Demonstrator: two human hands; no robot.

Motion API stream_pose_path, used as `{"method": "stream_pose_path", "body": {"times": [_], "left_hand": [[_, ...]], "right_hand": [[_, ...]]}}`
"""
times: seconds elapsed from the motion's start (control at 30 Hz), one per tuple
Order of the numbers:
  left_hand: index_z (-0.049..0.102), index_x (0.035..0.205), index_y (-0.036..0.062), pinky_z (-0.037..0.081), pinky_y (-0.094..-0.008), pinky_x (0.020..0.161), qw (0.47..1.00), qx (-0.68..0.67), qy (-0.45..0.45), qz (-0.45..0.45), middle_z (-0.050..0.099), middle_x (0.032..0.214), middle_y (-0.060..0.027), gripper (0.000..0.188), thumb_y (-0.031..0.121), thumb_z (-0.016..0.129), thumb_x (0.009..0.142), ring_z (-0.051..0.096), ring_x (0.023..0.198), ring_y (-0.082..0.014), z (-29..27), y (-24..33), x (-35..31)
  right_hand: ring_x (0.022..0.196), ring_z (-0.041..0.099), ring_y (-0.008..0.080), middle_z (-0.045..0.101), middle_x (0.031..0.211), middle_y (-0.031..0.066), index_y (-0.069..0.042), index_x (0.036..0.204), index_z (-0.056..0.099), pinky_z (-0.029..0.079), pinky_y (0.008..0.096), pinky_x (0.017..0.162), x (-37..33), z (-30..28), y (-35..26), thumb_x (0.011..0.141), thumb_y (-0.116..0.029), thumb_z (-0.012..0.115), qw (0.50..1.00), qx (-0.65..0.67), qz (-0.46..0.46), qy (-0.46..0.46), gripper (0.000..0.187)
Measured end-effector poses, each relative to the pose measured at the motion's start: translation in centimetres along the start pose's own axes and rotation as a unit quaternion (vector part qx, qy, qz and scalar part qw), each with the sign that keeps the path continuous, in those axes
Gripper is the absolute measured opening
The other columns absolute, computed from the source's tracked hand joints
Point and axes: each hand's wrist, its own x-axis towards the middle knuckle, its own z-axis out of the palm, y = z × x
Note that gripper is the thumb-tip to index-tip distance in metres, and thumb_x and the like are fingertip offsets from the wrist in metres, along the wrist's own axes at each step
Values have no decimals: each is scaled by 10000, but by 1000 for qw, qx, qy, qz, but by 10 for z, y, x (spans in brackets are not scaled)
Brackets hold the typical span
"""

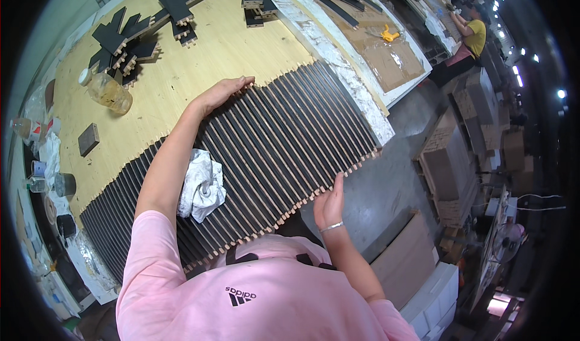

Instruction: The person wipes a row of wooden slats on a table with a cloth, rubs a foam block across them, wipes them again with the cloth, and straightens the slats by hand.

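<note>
A long row of black wooden slats point(284, 132) with pale edges lies packed side by side along the near side of the table, small wooden dowels sticking out of their ends. My left hand point(225, 93) reaches over the row and rests against its far ends, fingers stretched out. Low on the near side, my right hand point(330, 207) has its straight fingers up against the dowelled ends. Neither hand is closed around a slat. A crumpled white cloth point(203, 187) sits on top of the slats beside my left forearm.
Loose black slats point(124, 42) are heaped at the far left, with more point(257, 3) at the back. A jar of yellowish liquid point(107, 91) and a small dark block point(89, 140) stand on the table. Yellow-handled scissors point(386, 34) lie right. Cardboard stacks point(450, 160) and another person point(471, 39) are beyond.
</note>
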Motion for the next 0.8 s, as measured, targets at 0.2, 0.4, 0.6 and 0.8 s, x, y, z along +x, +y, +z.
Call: {"method": "stream_pose_path", "body": {"times": [0.2, 0.4, 0.6, 0.8], "left_hand": [[500, 1447, 30, 278, -344, 1177, 1000, 9, 2, 28, 532, 1464, -113, 643, 515, 382, 1041, 467, 1355, -236, -2, -8, 4], [488, 1450, 11, 275, -344, 1182, 1000, -5, 7, 30, 519, 1474, -122, 656, 509, 425, 1028, 466, 1355, -239, 1, -8, 4], [488, 1450, 9, 279, -340, 1180, 999, 9, 15, 30, 522, 1470, -125, 657, 503, 451, 1018, 463, 1360, -237, 6, -6, 3], [483, 1456, 20, 276, -339, 1182, 1000, 7, 6, 9, 515, 1477, -122, 668, 523, 436, 1020, 458, 1365, -241, -1, -7, 7]], "right_hand": [[1344, 475, 264, 461, 1499, 99, -86, 1494, 361, 371, 440, 1137, 3, 16, 0, 1067, -452, 392, 999, 31, 5, 29, 564], [1337, 479, 259, 474, 1478, 108, -52, 1471, 381, 381, 434, 1134, 10, 17, 6, 1069, -426, 400, 998, 17, 7, 55, 549], [1325, 489, 259, 491, 1457, 109, -52, 1457, 396, 393, 436, 1125, 7, 18, 5, 1071, -409, 397, 998, 12, 0, 56, 526], [1324, 487, 263, 500, 1453, 105, -56, 1453, 413, 372, 445, 1131, -3, 21, -13, 1073, -435, 357, 998, 56, 20, 22, 540]]}}
